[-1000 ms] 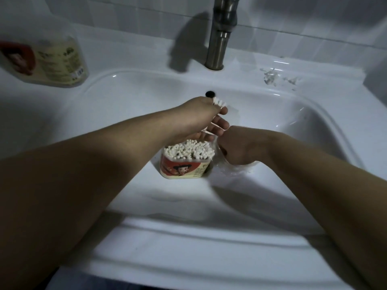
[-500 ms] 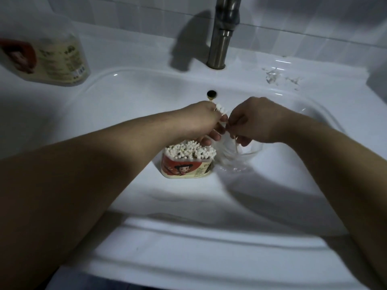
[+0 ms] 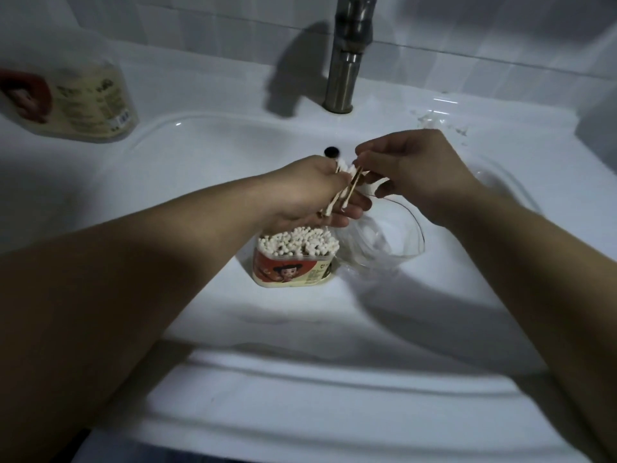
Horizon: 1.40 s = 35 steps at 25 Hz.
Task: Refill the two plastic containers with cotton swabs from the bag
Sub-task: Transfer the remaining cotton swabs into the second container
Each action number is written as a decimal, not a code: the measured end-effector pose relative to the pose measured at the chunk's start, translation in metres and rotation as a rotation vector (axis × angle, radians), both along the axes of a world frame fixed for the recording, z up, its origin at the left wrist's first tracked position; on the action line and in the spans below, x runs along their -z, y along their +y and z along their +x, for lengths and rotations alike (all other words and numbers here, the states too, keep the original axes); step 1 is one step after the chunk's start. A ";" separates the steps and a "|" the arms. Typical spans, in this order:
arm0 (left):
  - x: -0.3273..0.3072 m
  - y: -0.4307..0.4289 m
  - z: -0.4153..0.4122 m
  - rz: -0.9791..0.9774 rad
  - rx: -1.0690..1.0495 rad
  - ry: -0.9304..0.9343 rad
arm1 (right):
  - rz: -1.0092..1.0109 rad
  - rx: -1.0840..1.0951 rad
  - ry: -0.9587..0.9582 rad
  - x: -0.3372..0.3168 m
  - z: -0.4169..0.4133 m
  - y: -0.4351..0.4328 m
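Lifted from the clear bag (image 3: 384,242), the right hand (image 3: 410,168) now meets the left hand (image 3: 310,192) over the middle of the sink (image 3: 200,168), its fingertips pinching the upper ends of a small bunch of cotton swabs (image 3: 347,188) gripped in the left hand's curled fingers. Directly below stands a labelled container (image 3: 293,265) packed with swabs, the bag touching its right side. A second container (image 3: 83,101) sits blurred at the sink's rear left corner.
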<state>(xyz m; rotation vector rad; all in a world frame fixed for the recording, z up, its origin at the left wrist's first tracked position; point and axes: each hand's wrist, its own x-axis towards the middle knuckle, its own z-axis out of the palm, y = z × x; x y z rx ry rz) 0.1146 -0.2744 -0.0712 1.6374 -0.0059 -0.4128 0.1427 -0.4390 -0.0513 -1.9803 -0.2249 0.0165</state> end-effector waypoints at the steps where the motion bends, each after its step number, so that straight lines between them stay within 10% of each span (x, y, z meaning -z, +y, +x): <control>1: 0.000 0.000 0.000 0.013 0.000 0.001 | -0.034 -0.004 -0.016 0.001 0.000 0.000; 11: -0.003 -0.002 0.005 0.074 -0.090 0.020 | -0.273 -0.091 -0.043 -0.005 -0.004 0.000; 17: -0.002 0.000 0.006 0.101 -0.115 0.033 | -0.752 -0.391 0.378 0.001 -0.013 -0.004; 24: 0.007 -0.001 0.007 0.169 -0.064 0.030 | -1.241 -0.581 0.075 0.034 -0.009 0.017; 35: 0.010 0.000 0.010 0.164 -0.038 0.025 | -1.308 -0.387 -0.079 0.047 -0.003 0.019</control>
